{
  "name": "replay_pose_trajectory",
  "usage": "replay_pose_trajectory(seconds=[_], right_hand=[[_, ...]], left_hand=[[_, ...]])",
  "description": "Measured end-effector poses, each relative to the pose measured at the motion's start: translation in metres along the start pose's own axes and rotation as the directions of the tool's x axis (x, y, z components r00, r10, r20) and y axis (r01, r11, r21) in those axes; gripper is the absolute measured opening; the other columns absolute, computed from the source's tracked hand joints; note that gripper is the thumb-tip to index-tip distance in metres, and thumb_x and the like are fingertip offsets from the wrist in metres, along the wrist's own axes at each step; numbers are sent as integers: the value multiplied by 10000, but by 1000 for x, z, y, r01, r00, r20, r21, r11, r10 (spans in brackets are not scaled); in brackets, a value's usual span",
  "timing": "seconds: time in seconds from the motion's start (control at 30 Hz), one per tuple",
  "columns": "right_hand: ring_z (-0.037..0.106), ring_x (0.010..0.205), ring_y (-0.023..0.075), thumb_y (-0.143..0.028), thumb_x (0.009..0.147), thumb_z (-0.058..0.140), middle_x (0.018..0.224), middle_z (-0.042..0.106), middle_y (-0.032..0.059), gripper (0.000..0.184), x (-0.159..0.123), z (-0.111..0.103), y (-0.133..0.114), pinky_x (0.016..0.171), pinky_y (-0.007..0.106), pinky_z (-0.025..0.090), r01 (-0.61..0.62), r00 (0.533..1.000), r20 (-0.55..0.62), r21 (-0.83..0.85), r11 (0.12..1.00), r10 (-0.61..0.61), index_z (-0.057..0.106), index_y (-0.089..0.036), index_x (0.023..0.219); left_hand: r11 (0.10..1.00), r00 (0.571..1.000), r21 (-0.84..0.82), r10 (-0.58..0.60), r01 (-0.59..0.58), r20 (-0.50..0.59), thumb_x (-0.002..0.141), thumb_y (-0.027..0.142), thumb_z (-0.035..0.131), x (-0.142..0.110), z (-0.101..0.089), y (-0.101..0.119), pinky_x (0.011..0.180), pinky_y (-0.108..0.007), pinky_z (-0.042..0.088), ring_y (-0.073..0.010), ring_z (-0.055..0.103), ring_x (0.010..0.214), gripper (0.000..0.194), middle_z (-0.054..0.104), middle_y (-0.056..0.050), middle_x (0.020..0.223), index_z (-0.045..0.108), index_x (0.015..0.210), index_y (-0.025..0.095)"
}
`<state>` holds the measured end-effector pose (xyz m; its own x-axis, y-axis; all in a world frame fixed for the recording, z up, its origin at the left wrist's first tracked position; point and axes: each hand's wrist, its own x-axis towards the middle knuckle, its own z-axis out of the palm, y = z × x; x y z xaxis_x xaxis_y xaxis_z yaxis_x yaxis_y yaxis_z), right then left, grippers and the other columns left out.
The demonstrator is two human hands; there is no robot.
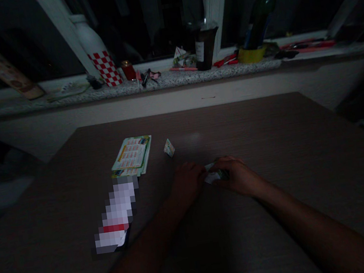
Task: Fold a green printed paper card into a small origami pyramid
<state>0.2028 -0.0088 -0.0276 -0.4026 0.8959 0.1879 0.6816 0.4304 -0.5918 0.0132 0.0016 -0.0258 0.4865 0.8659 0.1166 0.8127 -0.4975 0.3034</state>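
Observation:
Low over the table, a small piece of printed paper (212, 177) is held between my two hands, partly covered by fingers. At its left edge, my left hand (188, 180) is closed with the fingertips on the paper; dim light blurs the finger detail. My right hand (237, 176) curls over the right side, thumb and fingers pinching the paper. A small pointed folded paper piece (169, 148) stands on the table beyond my left hand. Farther left lies a stack of printed paper sheets (132, 153) with calendar-like grids.
A lit phone (120, 213), its screen blurred out, lies on the dark table (269, 133) left of my left forearm. On the windowsill (167, 80) stand a red-and-white checked bottle (103, 59), a dark plastic cup (205, 49), a green bottle (258, 17) and small clutter.

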Motion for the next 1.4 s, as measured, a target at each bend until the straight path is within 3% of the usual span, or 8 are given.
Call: replay_pose_trajectory(seconds=[0.53,0.77,0.97,1.13,1.4], right_hand=[[545,1025,240,-281,797,663,1046,643,46,344,-4,-2,-2,910,404,381,55,997,67,-115,992,-48,660,-324,1138],[550,1006,238,-278,792,658,1030,652,49,327,-4,-2,-3,891,400,386,49,997,59,-132,990,-41,672,-306,1117],[553,998,242,-292,783,671,1020,652,41,315,-3,-1,-3,881,394,392,43,997,70,-153,987,-32,681,-319,1097],[544,1029,253,-311,792,665,1060,641,41,339,-4,-2,-3,898,405,393,30,997,73,-154,988,-19,663,-322,1130],[541,1043,257,-300,794,659,1070,638,48,343,-4,-3,-5,902,414,386,21,997,73,-153,988,-10,664,-323,1137]], left_hand=[[999,999,22,-22,23,-47,934,276,408,-2,1,2,810,-362,392,-222,568,916,212,642,-76,959,586,957,164],[995,995,-58,-83,80,-57,772,363,618,-7,-5,9,843,-391,382,-255,563,970,313,644,-77,1003,575,1022,181],[985,990,-100,-141,139,-15,730,337,647,-4,-9,10,835,-419,390,-265,582,947,292,662,-58,957,590,976,192],[956,977,-203,-212,213,24,716,220,642,1,-11,3,760,-349,435,-218,618,844,222,676,-28,851,603,933,197],[909,980,-366,-192,200,58,724,110,593,1,-11,-8,731,-274,473,-167,637,810,169,695,-27,859,662,865,174]])
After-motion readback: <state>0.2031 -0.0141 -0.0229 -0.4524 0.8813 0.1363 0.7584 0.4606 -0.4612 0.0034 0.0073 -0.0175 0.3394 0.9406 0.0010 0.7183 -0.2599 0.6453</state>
